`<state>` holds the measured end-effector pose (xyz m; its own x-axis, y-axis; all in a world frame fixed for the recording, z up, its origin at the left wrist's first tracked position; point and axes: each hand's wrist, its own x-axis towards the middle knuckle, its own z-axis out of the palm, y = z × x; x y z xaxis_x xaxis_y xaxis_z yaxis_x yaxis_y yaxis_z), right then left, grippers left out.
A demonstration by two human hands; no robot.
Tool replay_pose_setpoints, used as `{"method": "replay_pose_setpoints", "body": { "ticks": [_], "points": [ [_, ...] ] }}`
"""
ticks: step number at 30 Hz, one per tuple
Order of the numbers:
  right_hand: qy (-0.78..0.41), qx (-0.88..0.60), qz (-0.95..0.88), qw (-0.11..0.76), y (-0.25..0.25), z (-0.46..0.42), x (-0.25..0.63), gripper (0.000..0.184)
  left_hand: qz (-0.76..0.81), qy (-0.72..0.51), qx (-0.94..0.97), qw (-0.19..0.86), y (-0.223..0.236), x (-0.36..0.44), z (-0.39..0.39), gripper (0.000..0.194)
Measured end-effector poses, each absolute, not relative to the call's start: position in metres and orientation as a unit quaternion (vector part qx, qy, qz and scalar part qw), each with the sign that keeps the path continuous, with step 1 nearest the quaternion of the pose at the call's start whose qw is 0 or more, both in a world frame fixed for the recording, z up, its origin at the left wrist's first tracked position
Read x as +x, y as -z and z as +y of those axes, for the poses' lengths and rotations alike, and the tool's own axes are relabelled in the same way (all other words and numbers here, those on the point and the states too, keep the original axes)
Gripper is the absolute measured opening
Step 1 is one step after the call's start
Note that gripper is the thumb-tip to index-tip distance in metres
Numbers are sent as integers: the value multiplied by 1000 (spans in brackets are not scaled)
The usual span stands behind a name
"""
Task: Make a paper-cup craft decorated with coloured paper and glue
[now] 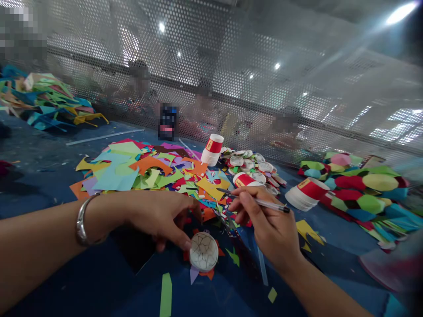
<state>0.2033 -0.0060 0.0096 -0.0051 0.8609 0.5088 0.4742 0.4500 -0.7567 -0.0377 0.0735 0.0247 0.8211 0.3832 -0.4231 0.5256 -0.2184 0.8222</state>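
Note:
A white round piece like a paper-cup bottom (204, 251), with dark branching lines across it, lies on the blue table. Small orange, purple and red paper points stick out around its edge. My left hand (161, 215) hovers beside it, thumb at its rim and index finger apart from the thumb over paper scraps; the other fingers are partly hidden. In my right hand (269, 220), a clear-barrelled pen (264, 203) is pinched, its tip toward the coloured scraps (122, 165). Scissors (243, 248) with dark handles lie between my hands, partly in shadow.
Stacked red-and-white paper cups (213, 149) stand behind the scraps, with a tilted stack (307, 193) at right. Several white discs (247, 164) form a heap. Coloured paper pieces (370, 193) lie far right, more scraps (49, 101) far left. A perforated metal screen (218, 57) rises behind.

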Motion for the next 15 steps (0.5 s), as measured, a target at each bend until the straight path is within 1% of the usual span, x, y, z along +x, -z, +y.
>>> {"method": "replay_pose_setpoints", "body": {
  "ticks": [2, 4, 7, 9, 12, 15],
  "points": [
    [-207, -477, -678, 519, -11, -9, 202, 24, 290, 30, 848, 443, -31, -41, 75, 65],
    [-225, -463, -670, 535, -11, -13, 201, 30, 281, -13, 879, 386, -35, -42, 76, 68],
    [-253, -445, -669, 539, -11, -18, 199, 33, 257, -36, 886, 384, -35, -38, 74, 73],
    [-278, -436, -681, 519, -11, -22, 199, 33, 234, -49, 890, 388, -29, -33, 71, 73],
    [-307, -424, -709, 473, -10, -25, 197, 31, 215, -67, 899, 376, -19, -27, 67, 68],
    [-310, -424, -735, 429, -9, -26, 195, 32, 208, -59, 906, 365, -14, -24, 67, 62]
  ]
}}
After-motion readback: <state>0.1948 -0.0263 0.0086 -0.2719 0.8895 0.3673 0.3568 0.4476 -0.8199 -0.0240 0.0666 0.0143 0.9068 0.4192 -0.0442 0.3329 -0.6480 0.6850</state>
